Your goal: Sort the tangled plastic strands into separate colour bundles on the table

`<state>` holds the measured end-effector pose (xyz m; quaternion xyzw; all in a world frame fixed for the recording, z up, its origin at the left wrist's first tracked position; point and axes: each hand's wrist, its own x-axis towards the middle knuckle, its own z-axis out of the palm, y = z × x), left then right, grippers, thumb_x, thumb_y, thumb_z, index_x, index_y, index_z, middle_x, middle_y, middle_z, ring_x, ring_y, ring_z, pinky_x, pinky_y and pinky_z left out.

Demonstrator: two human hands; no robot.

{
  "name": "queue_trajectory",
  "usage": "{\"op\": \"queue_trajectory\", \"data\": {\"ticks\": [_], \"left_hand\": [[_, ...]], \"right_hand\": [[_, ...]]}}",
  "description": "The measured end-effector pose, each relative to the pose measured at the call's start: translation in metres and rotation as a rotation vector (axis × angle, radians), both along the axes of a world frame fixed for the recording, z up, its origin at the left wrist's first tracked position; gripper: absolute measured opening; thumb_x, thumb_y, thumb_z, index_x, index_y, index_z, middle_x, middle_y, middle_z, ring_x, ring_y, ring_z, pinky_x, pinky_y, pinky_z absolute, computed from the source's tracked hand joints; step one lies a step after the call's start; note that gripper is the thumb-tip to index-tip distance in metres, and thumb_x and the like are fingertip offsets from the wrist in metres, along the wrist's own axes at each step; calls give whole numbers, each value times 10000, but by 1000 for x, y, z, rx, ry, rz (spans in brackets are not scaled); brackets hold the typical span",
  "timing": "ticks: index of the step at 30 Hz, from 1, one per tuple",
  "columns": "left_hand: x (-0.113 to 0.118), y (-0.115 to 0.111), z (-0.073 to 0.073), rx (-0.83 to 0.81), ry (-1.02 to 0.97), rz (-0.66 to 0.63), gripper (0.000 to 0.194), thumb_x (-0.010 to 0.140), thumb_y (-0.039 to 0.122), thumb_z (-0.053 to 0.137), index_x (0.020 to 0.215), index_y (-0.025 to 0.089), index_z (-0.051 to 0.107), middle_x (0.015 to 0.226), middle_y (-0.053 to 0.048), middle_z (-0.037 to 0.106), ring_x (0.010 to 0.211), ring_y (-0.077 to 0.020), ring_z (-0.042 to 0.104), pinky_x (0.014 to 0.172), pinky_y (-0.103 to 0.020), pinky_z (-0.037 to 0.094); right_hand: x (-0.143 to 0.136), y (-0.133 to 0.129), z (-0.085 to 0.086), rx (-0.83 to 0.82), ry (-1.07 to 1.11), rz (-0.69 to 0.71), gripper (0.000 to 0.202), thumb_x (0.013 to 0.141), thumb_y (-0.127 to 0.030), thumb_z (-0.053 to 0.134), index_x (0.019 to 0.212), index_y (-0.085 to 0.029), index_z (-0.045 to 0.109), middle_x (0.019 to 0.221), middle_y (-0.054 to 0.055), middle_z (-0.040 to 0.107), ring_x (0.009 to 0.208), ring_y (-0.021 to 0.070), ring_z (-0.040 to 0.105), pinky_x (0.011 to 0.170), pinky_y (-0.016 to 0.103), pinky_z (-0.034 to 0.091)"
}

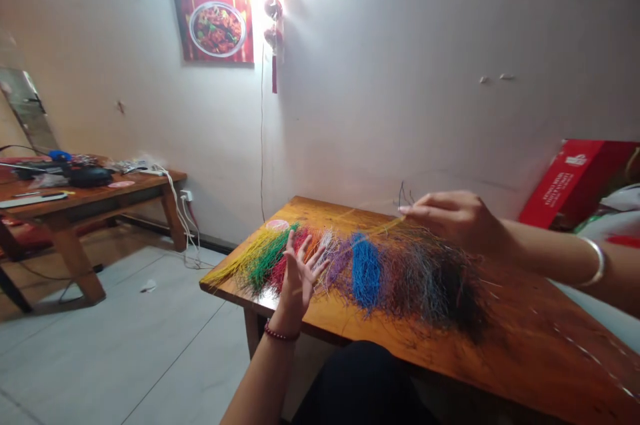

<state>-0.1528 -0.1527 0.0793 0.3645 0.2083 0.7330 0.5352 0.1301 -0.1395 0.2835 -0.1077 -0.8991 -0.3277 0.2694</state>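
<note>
My left hand (301,273) is raised in front of the table's near edge with its fingers spread and nothing in it. Behind it lie bundles of thin strands: yellow (243,253), green (270,258), red, orange, white and purple. A blue bundle (366,272) and brown, grey and black bundles (435,282) follow to the right. My right hand (445,215) is pinched above the dark bundles, holding thin strands; a yellowish one stretches leftward from the fingertips and dark ends stick up.
The wooden table (505,365) meets the wall behind. A red box (560,182) stands at the right. On the left, another table (120,192) bears cables and assorted items. My dark-clothed knee (367,382) is below the near edge.
</note>
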Motion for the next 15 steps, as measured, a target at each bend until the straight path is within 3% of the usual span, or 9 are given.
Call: {"op": "queue_trajectory", "data": {"ticks": [2, 4, 6, 11, 15], "left_hand": [[2, -8, 8, -24, 29, -54, 633, 824, 658, 523, 1353, 316, 455, 1053, -85, 617, 592, -81, 542, 507, -197, 394], [5, -15, 5, -66, 48, -20, 511, 831, 588, 580, 1181, 216, 586, 773, -18, 589, 459, -33, 396, 430, -165, 285], [7, -20, -2, -101, 38, 20, 489, 829, 591, 581, 1060, 163, 625, 645, 17, 521, 431, -28, 340, 416, -165, 252], [1, -22, -11, -157, 33, 24, 532, 814, 608, 586, 1061, 140, 636, 642, 18, 525, 455, -37, 357, 422, -180, 236], [-2, -22, -10, -203, 37, -110, 525, 856, 560, 543, 1150, 134, 633, 693, -11, 574, 486, -47, 385, 456, -190, 277]], "right_hand": [[2, -16, -18, -73, -31, 23, 303, 943, -178, 533, 1226, -235, 623, 939, 38, 719, 789, 129, 668, 697, 251, 518], [10, -24, -34, -114, -24, 17, 337, 943, -155, 520, 1258, -239, 603, 940, 37, 720, 799, 134, 674, 699, 253, 529], [23, -27, -46, -131, 10, -21, 381, 932, -148, 533, 1289, -270, 589, 962, 30, 723, 814, 144, 684, 708, 260, 545], [59, -29, -58, -159, 127, -188, 608, 882, -171, 587, 1391, -472, 447, 973, -11, 734, 795, 201, 713, 692, 330, 602], [80, -43, -59, -159, 201, -324, 687, 859, -189, 585, 1358, -610, 371, 954, -38, 742, 794, 238, 724, 623, 374, 612]]}}
